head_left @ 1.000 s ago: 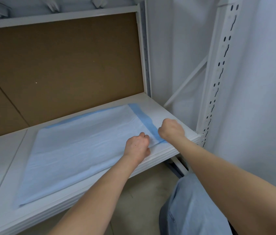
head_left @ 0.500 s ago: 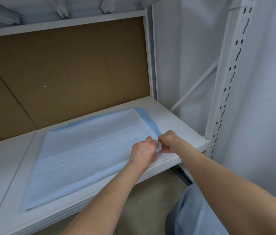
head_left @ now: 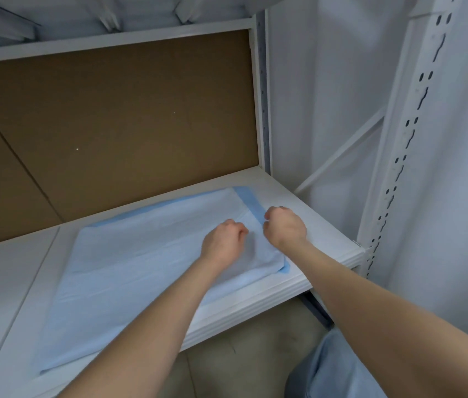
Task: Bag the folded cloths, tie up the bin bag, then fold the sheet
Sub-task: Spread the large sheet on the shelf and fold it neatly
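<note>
Left hand [head_left: 222, 239] and right hand [head_left: 284, 228] close, not touching, both curled on sheet [head_left: 140, 268] near its right edge. Actual grip on cloth: cannot tell. Sheet lies flat on white shelf [head_left: 313, 225], brown board [head_left: 112, 124] behind.

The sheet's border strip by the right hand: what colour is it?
The border strip is deeper blue than the pale sheet; head view.
</note>
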Action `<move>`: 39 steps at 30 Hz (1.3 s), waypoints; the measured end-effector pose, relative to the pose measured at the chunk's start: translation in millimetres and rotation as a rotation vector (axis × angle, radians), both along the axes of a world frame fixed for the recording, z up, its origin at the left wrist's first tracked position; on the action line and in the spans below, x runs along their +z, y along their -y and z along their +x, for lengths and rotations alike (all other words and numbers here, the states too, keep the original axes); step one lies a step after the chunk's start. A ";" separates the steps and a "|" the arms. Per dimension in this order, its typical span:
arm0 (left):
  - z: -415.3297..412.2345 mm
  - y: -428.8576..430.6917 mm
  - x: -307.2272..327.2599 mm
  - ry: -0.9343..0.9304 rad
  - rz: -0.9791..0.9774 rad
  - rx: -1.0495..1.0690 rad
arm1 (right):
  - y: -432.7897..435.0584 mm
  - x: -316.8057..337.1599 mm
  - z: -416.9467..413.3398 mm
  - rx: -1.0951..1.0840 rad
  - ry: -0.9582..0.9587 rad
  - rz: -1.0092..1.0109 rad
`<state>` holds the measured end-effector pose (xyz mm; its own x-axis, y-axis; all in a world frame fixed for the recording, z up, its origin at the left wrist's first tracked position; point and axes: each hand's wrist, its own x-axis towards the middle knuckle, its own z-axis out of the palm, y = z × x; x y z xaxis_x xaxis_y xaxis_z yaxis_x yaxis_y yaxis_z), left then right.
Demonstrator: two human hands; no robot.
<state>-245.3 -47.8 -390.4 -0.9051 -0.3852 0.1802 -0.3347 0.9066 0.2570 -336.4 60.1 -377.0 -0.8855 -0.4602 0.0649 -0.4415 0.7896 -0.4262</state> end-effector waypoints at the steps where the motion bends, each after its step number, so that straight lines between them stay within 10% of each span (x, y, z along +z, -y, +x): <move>1: 0.3 11.3 -0.7 0.045 -0.012 0.023 | 6.0 -2.9 2.1 0.056 -0.023 0.013; 12: -9.6 48.5 -14.4 0.428 -0.048 0.099 | 34.5 -22.5 -4.6 -0.028 0.117 0.051; 25: -17.9 52.8 -3.1 0.447 -0.054 0.078 | 40.3 -18.2 -33.0 -0.106 0.547 -0.193; 39: -17.7 45.3 -8.4 0.474 -0.076 0.076 | 29.8 -20.0 -28.9 -0.015 0.314 0.034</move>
<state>-262.9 -93.1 -398.8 -0.8642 -0.4550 -0.2146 -0.4647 0.8854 -0.0060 -365.3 30.3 -396.9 -0.8665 -0.4440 -0.2282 -0.2804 0.8110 -0.5135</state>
